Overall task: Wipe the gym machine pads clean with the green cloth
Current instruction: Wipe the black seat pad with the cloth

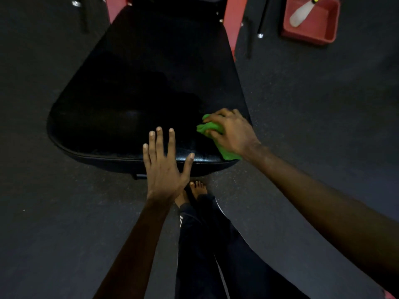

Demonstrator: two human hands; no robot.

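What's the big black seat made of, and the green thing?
The black pad looks like vinyl or leather: smooth, slightly glossy, fine grain near its front edge. The green cloth, gripped by the right hand, seems soft fabric: it bunches and folds.

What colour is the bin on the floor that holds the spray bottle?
Red. The bin shows at the top right of the head view.
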